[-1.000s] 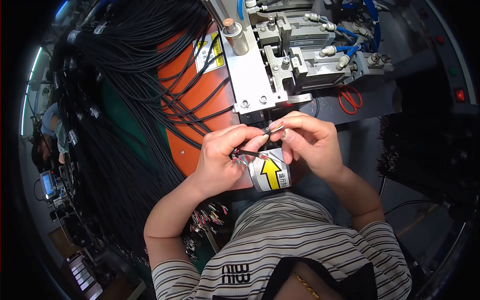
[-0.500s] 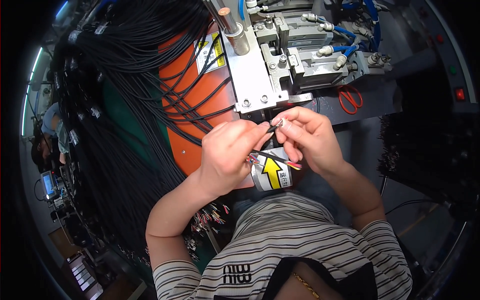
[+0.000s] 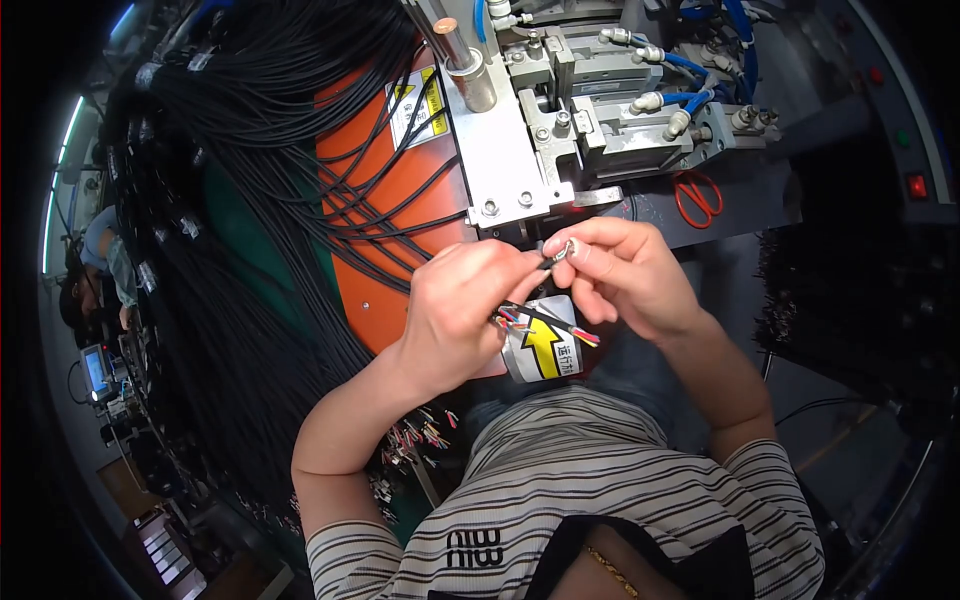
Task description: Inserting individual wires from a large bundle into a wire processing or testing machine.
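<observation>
My left hand (image 3: 458,300) is closed round black cables. One black cable (image 3: 556,322) sticks out below its fingers, and red, yellow and white wire ends fan out from its cut tip. Several more coloured wire ends (image 3: 510,318) show beside the left palm. Between both hands, the tip of another cable (image 3: 557,256) shows a pale, shiny end. The thumb and forefinger of my right hand (image 3: 625,270) pinch that end; its other fingers are curled. Just behind the hands is the front of a metal clamping machine (image 3: 510,180).
Long bundles of black cables (image 3: 230,120) hang over the orange machine plate (image 3: 385,290) on the left. Red-handled scissors (image 3: 698,198) lie on the dark bench to the right. Blue air hoses (image 3: 690,65) run to the cylinders. A white label with a yellow arrow (image 3: 543,345) lies below the hands.
My right fingers have shifted slightly at the cable tip, and more of its shiny end shows. Both hands stay in nearly the same place.
</observation>
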The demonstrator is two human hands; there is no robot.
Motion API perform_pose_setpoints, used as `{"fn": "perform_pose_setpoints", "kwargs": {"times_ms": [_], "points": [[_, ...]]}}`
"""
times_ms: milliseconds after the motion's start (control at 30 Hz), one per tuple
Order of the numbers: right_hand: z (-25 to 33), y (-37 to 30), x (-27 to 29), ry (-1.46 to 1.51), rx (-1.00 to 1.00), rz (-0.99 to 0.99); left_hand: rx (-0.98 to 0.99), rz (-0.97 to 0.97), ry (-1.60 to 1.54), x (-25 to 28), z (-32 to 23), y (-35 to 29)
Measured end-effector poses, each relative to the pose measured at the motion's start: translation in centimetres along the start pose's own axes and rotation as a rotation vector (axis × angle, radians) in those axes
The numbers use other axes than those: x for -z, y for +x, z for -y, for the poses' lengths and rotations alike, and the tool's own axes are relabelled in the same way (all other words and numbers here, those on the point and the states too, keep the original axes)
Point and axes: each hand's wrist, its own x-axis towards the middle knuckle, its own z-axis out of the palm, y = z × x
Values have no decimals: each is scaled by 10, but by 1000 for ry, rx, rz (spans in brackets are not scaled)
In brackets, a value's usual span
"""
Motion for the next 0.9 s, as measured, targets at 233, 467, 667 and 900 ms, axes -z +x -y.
{"fn": "perform_pose_setpoints", "kwargs": {"times_ms": [233,467,667,900], "points": [[4,0,-3,-107,-83,80,-83,-13,93,-7,-6,-4],[-30,-12,-21,-984,817,-109,138,-36,-76,-2,-12,1],[-19,-9,-8,-327,407,-14,140,-24,-109,-4,-9,2],[-12,-1,6,-78,210,121,249,75,-426,2,0,4]]}}
